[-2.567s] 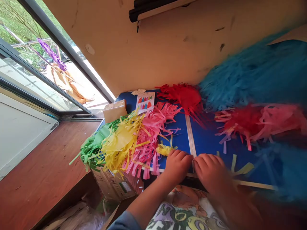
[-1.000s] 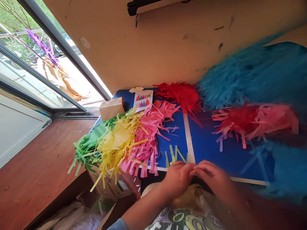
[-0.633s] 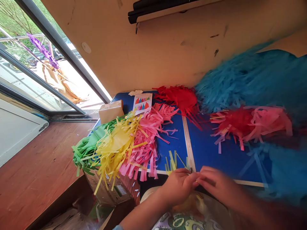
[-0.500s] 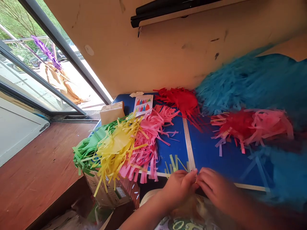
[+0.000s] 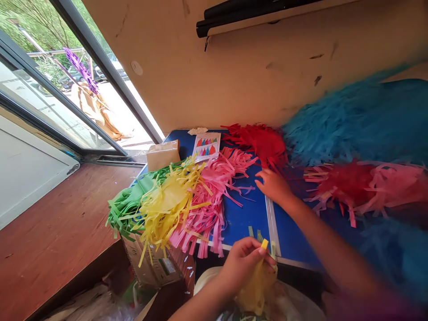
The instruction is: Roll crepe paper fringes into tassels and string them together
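Observation:
My left hand (image 5: 249,261) is closed on a yellow paper tassel (image 5: 256,290) above my lap. A bright yellow end pokes up past the thumb, and thin paper hangs below the fingers. My right hand (image 5: 272,185) is stretched over the blue table (image 5: 240,223), its fingers apart and nothing visible in them. Pink fringed paper (image 5: 209,196) lies to the left of that hand, and a red fringed bundle (image 5: 264,140) lies just beyond it. Yellow fringed paper (image 5: 170,191) and green fringed paper (image 5: 129,207) lie farther left.
A printed sheet (image 5: 206,146) and a tan box (image 5: 163,155) are at the table's back left. Blue fringed paper (image 5: 351,120) is piled at the right, near a red and pink bundle (image 5: 364,183). An open cardboard box (image 5: 150,267) stands below the table's front edge.
My right hand has let go of the tassel's end and moved forward over the table. My left hand still grips the tassel. The view has shifted slightly.

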The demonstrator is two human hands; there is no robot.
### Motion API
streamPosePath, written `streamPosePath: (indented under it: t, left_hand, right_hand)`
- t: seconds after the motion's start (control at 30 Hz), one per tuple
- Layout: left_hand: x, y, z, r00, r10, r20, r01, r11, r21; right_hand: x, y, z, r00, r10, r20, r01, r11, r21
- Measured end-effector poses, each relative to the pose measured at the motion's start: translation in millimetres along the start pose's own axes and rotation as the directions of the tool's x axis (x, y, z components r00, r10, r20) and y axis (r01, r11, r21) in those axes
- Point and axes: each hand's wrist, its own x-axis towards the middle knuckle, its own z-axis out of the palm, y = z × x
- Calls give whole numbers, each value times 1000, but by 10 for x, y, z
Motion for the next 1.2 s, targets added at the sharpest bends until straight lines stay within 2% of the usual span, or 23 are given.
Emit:
streamPosePath:
  t: [0.07,0.13,0.3,0.43,0.57,0.7,0.83,0.97,1.07,1.2]
  left_hand:
    - [-58,54,-11,999,36,-34,-36,999,20]
    - [-96,95,-60,994,74,-86,-71,997,43]
    - [-90,131,-208,964,158,-213,-149,987,59]
    - [-56,140,-226,957,187,-221,-180,982,52]
    - [-65,170,-202,945,219,-242,-211,976,58]
    - [-70,218,-182,944,236,-230,-231,972,50]
    - [-47,226,-191,944,261,-203,-248,965,86]
    - [-37,181,-241,935,291,-203,-259,951,170]
    - [-58,161,-271,930,301,-210,-274,950,149]
    - [-122,189,-295,912,305,-275,-287,952,105]
  right_hand:
    - [357,105,199,1000,-10,6,10,1000,-10]
    - [564,180,349,1000,-27,2,27,999,-32]
    - [689,287,469,988,-156,9,156,982,-103]
    - [744,306,485,973,-232,14,232,966,-115]
    - [666,272,452,982,-183,-49,179,980,-85]
    - [381,270,406,988,-68,-137,66,998,-21]
    - [192,318,399,993,-56,-103,59,998,23]
    - [247,316,389,997,-44,-68,47,998,50]
    - [335,235,416,997,-79,-23,80,995,64]
    - [399,144,489,992,-123,-21,124,988,97]
